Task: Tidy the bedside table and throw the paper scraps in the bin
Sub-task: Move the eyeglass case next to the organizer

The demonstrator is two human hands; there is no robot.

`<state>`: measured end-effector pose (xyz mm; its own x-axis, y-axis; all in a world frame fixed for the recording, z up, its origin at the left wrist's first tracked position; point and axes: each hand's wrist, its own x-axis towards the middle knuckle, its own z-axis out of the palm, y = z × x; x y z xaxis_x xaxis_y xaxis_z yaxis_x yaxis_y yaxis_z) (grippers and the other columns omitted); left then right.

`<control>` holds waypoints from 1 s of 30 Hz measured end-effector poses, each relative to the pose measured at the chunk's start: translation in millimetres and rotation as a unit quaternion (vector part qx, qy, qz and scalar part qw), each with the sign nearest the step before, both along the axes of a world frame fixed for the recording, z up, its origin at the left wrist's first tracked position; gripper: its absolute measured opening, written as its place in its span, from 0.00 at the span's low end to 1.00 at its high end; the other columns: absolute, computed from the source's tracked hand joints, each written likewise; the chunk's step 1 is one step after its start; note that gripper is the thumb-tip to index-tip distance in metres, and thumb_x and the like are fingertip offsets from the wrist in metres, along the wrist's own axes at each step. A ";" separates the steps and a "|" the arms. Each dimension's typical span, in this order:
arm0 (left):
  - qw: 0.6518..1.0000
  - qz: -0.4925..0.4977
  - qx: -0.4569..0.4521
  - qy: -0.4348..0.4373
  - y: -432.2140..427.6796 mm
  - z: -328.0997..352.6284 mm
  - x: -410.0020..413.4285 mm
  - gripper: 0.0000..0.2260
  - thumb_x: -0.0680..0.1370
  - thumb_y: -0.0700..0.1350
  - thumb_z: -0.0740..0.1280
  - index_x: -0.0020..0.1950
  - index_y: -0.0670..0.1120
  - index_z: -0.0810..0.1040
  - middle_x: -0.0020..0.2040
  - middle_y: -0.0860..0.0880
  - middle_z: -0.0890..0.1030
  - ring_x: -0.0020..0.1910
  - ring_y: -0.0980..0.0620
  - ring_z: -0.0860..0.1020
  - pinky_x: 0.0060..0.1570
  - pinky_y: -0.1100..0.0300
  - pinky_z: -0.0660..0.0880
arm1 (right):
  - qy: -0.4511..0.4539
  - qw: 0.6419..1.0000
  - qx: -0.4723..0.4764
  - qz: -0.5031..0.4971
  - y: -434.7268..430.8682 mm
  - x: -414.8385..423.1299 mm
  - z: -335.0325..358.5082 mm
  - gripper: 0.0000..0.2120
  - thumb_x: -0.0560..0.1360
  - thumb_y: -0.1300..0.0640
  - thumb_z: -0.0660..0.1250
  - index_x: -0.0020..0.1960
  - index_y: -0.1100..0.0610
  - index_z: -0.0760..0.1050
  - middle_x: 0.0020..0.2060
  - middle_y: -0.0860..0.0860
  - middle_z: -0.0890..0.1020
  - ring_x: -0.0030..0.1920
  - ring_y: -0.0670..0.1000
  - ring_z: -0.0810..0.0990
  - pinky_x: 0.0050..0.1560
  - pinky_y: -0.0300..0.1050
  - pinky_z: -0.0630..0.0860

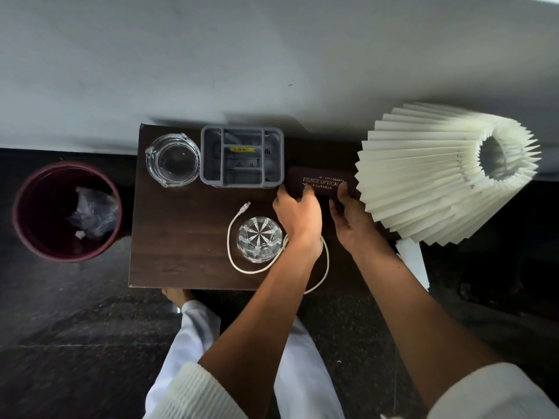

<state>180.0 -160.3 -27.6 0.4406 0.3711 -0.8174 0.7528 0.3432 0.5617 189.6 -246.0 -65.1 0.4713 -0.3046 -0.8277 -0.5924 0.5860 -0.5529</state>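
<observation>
Both hands are closed on the glasses case (320, 180): left hand (298, 213) over its near edge, right hand (352, 220) at its right end, probably to square it beside the grey organiser (242, 157). The case lies at the back of the bedside table (181, 237). One white scrap (79, 234) is seen in the bin (45, 252), left of the table.

Dark wooden bedside table (181, 234), round maroon bin (36, 201) on floor just left of it, white paper scrap (80, 234) inside
</observation>
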 end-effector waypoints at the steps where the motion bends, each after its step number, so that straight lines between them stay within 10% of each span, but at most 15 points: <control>1: 1.000 -0.001 0.000 0.005 -0.3 -1.4 0.5 0.22 0.81 0.45 0.66 0.76 0.48 0.69 0.72 0.46 0.73 0.68 0.46 0.74 0.71 0.50 0.70 | -0.001 1.000 -0.003 0.000 0.9 1.7 -0.9 0.25 0.78 0.62 0.70 0.73 0.58 0.69 0.68 0.56 0.77 0.66 0.52 0.76 0.67 0.46 0.75; 9: 1.000 -0.008 0.010 -0.005 2.7 -11.8 -0.8 0.21 0.82 0.45 0.66 0.75 0.49 0.70 0.71 0.47 0.74 0.65 0.50 0.75 0.69 0.54 0.70 | 0.033 0.999 -0.023 0.031 9.1 12.8 -2.6 0.12 0.81 0.59 0.66 0.64 0.58 0.75 0.49 0.48 0.82 0.49 0.44 0.81 0.58 0.41 0.78; 13: 1.000 0.001 0.005 0.003 0.3 -12.2 -2.7 0.21 0.82 0.46 0.66 0.75 0.51 0.71 0.70 0.48 0.75 0.68 0.48 0.74 0.71 0.50 0.70 | 0.041 0.996 -0.061 0.043 11.5 11.2 -1.4 0.20 0.80 0.59 0.69 0.71 0.58 0.71 0.66 0.55 0.78 0.67 0.52 0.77 0.68 0.44 0.74; 19: 1.000 0.008 0.012 -0.012 -1.1 -11.2 -1.9 0.21 0.82 0.45 0.66 0.75 0.50 0.71 0.69 0.48 0.76 0.57 0.54 0.75 0.59 0.60 0.70 | 0.034 0.998 -0.056 0.008 14.9 12.0 -1.8 0.21 0.78 0.60 0.71 0.70 0.59 0.72 0.58 0.51 0.80 0.67 0.53 0.77 0.69 0.45 0.74; 30: 1.000 -0.003 0.012 -0.008 -3.6 -8.9 -0.3 0.20 0.82 0.44 0.65 0.74 0.48 0.72 0.68 0.46 0.77 0.67 0.47 0.75 0.70 0.51 0.71 | 0.051 0.996 -0.068 0.012 18.7 13.4 -0.8 0.23 0.78 0.58 0.71 0.71 0.59 0.72 0.65 0.54 0.79 0.65 0.52 0.78 0.66 0.44 0.76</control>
